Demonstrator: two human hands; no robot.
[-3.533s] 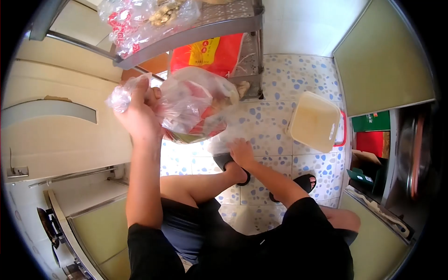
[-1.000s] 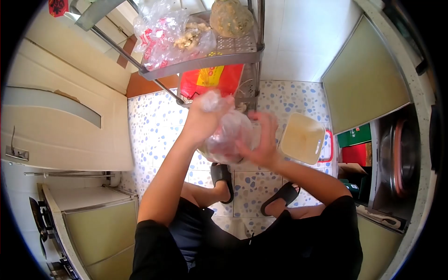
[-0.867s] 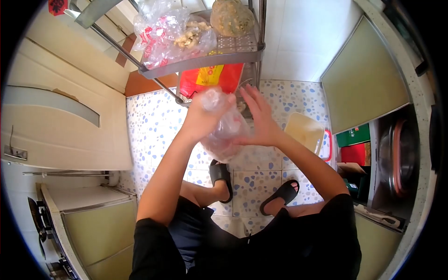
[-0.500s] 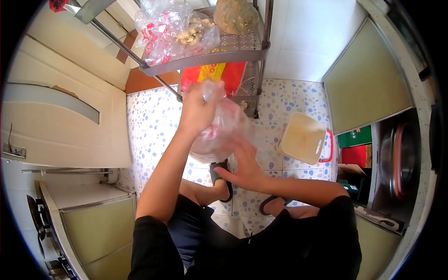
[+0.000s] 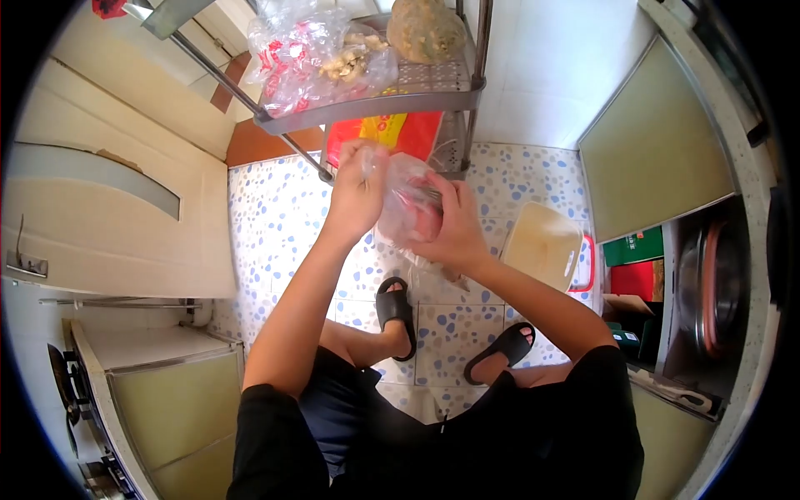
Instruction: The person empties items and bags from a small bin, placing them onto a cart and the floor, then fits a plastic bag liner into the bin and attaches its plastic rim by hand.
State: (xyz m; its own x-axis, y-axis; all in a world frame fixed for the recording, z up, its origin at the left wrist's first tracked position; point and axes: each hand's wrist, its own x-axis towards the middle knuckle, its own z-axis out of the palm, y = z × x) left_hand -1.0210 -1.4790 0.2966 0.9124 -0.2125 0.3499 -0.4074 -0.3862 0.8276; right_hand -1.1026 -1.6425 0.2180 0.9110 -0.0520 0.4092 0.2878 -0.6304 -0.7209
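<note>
A clear plastic bag [image 5: 404, 200] with something red and pale inside hangs between my hands, in front of the metal rack. My left hand [image 5: 360, 193] is closed round the bag's gathered top. Against the bag's right side, my right hand [image 5: 457, 225] curves with its fingers round the filled part. What exactly lies in the bag is hard to make out through the plastic. Behind the hands, a red and yellow package [image 5: 417, 132] lies on the rack's lower shelf.
The rack's upper shelf [image 5: 425, 102] bears crumpled plastic bags [image 5: 292, 62] and a wrapped lump [image 5: 425, 29]. An empty-looking cream bin [image 5: 542, 247] stands on the tiled floor at right, near an open cabinet with a green box [image 5: 635, 247]. A door [image 5: 108, 242] is at left.
The bag has turned and been raised slightly between my hands. My right hand, lower and spread out half a second ago, has moved up and now holds the bag's side.
</note>
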